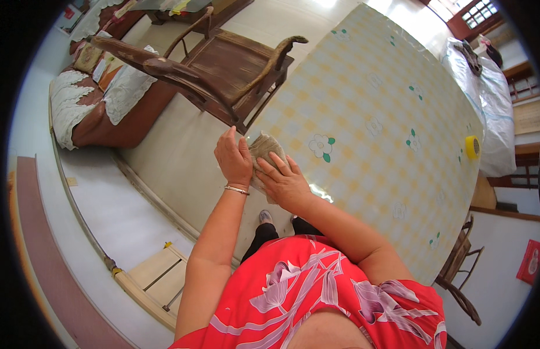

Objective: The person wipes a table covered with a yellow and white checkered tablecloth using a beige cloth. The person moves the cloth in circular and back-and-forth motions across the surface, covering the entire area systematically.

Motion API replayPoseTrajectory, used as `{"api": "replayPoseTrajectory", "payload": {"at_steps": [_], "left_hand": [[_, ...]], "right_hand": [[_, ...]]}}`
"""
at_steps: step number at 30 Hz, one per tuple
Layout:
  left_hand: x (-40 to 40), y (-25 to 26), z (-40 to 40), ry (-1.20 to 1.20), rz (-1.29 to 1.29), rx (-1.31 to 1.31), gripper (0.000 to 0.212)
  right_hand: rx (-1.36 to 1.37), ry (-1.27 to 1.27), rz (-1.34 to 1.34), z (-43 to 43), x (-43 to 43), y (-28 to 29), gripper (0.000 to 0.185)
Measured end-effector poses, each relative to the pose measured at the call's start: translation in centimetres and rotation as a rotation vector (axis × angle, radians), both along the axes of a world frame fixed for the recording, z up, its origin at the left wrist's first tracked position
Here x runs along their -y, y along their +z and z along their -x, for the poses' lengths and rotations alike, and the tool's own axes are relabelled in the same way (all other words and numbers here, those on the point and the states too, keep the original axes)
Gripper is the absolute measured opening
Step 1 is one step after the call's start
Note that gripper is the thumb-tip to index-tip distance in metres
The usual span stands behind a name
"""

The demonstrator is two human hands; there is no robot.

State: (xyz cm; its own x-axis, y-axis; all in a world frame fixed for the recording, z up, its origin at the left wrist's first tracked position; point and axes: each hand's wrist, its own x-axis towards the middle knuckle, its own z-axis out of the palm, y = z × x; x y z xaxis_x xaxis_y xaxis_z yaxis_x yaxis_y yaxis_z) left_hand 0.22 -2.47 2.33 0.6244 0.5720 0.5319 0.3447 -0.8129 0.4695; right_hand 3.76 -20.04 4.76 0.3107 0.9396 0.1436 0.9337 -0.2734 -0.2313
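Observation:
My right hand (284, 182) lies on a folded grey-brown cloth (264, 146), fingers spread over it, at the near-left corner of the table. Part of the cloth hangs below the corner, between my two hands. My left hand (233, 156), with a bangle (237, 189) on its wrist, is held up just left of the cloth. Its fingers are extended and the thumb stands apart; whether it touches the cloth's edge is unclear. Beneath the cloth spreads a yellow-and-white checked tablecloth (366, 170) with white flowers and green leaves.
A wooden armchair (228, 61) stands close beyond the table's left corner. A yellow tape roll (472, 147) sits at the right edge, near a large white plastic sack (492, 104). A lace-draped sofa (126, 118) is at left; another wooden chair (459, 266) is at lower right.

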Motion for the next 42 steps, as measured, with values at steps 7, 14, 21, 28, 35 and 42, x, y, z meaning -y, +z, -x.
{"api": "replayPoseTrajectory", "payload": {"at_steps": [7,14,21,28,35,42], "left_hand": [[-0.1,-0.4,-0.1,-0.017,-0.065,0.016,0.033],[-0.1,-0.2,0.4,-0.032,-0.038,-0.029,0.034],[-0.2,-0.2,0.1,-0.049,-0.017,-0.048,0.035],[-0.1,0.1,0.1,-0.027,0.015,-0.042,0.039],[-0.2,-0.3,0.3,-0.015,-0.005,0.001,0.036],[-0.1,-0.2,0.4,-0.007,-0.005,-0.007,0.035]], "right_hand": [[0.084,-0.417,-0.056,-5.6,9.6,-0.1,0.043],[0.289,-0.949,-0.069,-13.1,28.2,-0.6,0.030],[0.655,-1.091,0.227,-24.4,34.5,-8.5,0.039],[0.280,-0.889,-0.072,-27.0,9.8,-4.2,0.045],[0.109,-0.628,0.053,-22.3,-3.7,-1.8,0.046],[0.036,-0.326,-0.043,-11.7,-6.6,-1.4,0.045]]}}
